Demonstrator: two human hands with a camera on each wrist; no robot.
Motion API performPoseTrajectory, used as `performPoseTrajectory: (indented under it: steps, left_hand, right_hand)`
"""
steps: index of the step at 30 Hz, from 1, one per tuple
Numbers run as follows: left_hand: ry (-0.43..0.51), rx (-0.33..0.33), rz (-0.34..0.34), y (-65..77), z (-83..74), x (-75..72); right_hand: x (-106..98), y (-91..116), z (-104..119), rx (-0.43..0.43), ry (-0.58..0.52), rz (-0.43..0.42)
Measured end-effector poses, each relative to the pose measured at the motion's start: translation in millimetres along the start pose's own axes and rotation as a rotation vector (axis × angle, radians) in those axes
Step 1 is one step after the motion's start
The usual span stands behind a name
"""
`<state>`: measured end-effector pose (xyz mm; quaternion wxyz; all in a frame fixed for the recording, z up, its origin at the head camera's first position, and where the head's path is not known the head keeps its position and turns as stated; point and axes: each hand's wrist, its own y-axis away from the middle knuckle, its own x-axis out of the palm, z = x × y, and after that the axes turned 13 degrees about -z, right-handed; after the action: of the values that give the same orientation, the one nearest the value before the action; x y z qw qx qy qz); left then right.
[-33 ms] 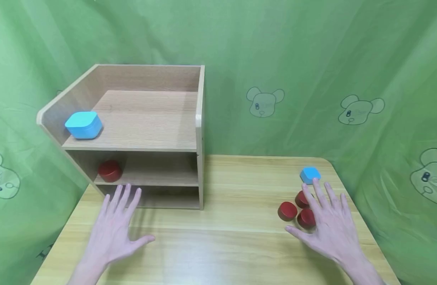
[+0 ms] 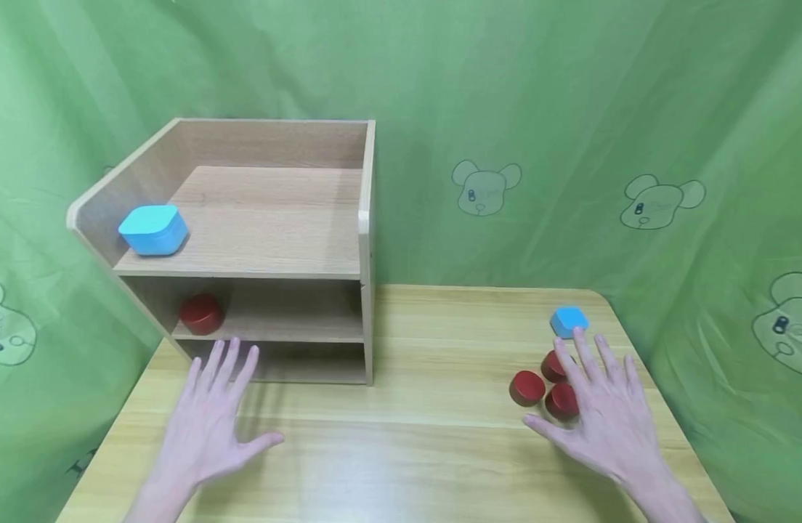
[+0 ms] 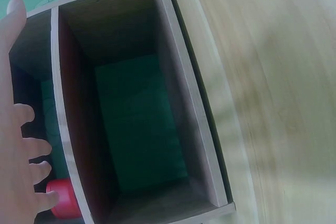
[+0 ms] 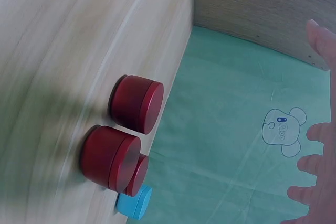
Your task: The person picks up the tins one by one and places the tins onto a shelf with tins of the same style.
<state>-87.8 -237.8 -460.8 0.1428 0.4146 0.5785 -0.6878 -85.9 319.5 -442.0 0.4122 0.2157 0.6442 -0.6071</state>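
My left hand [image 2: 206, 428], fingers spread and straight, is held in front of the wooden shelf [image 2: 368, 312] and holds nothing. Nearest to it is a round red tin [image 2: 201, 314] on the shelf's middle board; the left wrist view also shows this red tin [image 3: 64, 199] beyond the fingertips. A blue box with rounded corners [image 2: 154, 231] sits on the top board at the left. Over the right side of the table, my right hand [image 2: 606, 421] is spread and empty. Close to it stand three round red tins [image 2: 527, 388], partly covered by its fingers, with a smaller blue box [image 2: 569, 321] behind them.
The wooden table [image 2: 440, 450] extends under both hands. A green curtain [image 2: 505, 87] with mouse-head drawings hangs behind and at both sides. The shelf's right side panel [image 4: 252, 14] appears in the right wrist view.
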Motion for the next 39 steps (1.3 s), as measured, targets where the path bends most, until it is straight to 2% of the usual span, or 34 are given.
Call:
performPoseTrajectory:
  steps: [15, 21, 25, 30, 35, 39]
  left_hand:
    - [-0.004, 0.001, 0.012, 1.9, 1.8, -0.3]
    - [0.031, 0.000, -0.006, 2.3, 9.5, -4.5]
    - [0.070, -0.006, -0.028, 4.2, 18.4, -9.5]
    - [0.123, -0.037, -0.094, 8.5, 31.1, -15.8]
    - [0.144, -0.077, -0.186, 13.0, 46.5, -22.4]
    - [0.195, -0.145, -0.230, 16.4, 59.3, -26.6]
  right_hand:
    - [-1, 3, 0, 0.004, -0.005, -0.001]
    - [2, -3, 9, -0.042, 0.004, -0.022]
    - [9, -9, 21, -0.091, -0.046, -0.081]
    - [20, -18, 42, -0.127, -0.123, -0.155]
    - [30, -22, 65, -0.110, -0.193, -0.161]
    - [38, -26, 84, -0.093, -0.258, -0.172]
